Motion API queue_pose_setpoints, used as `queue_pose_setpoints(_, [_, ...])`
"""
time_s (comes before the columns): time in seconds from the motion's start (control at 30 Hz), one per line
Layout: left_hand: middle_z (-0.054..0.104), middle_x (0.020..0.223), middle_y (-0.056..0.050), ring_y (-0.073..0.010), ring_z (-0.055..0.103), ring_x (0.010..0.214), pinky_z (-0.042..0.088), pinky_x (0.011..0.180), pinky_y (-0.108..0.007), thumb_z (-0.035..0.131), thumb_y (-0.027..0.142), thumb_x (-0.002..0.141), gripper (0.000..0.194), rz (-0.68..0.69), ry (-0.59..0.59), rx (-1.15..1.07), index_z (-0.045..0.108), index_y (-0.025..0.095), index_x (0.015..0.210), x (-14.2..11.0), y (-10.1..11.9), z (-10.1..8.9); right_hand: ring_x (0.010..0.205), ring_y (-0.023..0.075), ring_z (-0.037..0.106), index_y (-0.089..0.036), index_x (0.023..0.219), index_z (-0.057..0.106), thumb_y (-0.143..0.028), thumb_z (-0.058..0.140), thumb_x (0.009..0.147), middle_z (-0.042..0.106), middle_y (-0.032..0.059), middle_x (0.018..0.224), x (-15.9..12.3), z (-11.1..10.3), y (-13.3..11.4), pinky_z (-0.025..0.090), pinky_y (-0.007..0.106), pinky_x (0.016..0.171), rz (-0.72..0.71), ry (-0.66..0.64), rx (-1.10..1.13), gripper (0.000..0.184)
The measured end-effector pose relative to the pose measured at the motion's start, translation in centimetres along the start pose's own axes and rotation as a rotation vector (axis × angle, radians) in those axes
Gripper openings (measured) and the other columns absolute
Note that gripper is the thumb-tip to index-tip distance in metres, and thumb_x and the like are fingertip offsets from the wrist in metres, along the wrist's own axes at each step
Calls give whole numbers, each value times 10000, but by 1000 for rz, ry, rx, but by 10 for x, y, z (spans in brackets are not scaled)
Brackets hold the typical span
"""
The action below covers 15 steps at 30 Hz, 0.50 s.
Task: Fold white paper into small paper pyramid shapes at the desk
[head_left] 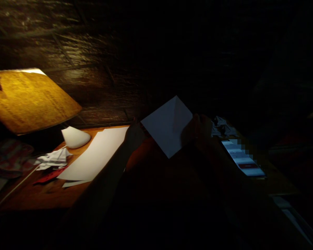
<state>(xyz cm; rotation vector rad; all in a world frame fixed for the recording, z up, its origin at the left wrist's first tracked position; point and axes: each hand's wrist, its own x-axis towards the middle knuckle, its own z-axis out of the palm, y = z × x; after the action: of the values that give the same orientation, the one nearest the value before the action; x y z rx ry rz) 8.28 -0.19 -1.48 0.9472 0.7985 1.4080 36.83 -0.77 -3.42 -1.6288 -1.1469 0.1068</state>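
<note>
A square sheet of white paper (164, 125) hangs above the desk, turned so one corner points up, with a faint crease running down from that corner. At its left corner my left hand (135, 134) pinches the edge. My right hand (200, 126) grips the opposite corner, its fingers dim in the shadow. To the left of my left forearm lies a stack of white paper sheets (96, 152) on the wooden desk (36, 198). Past my right hand are folded white paper pieces (223, 127), too dark to make out fully.
A lit yellow lampshade (33, 100) leans in from the left, above a white lamp base (75, 138). Nearby lie a crumpled paper piece (54, 158), a red item (50, 175) and a cord (18, 185). A lit phone (241, 158) rests at right. Behind stands a dark tiled wall (75, 48).
</note>
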Motion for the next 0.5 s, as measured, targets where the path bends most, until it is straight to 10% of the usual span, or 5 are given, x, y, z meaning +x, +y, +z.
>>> queue_pose_setpoints(0.5, [631, 1309, -113, -265, 656, 1127, 585, 939, -468, 663, 382, 995, 396, -115, 15, -22, 611, 154, 1315, 0, -18, -11, 656, 186, 653, -198, 781, 689, -734, 596, 806, 728, 77, 789, -7, 4, -3, 467, 284, 558, 227, -474, 581, 545])
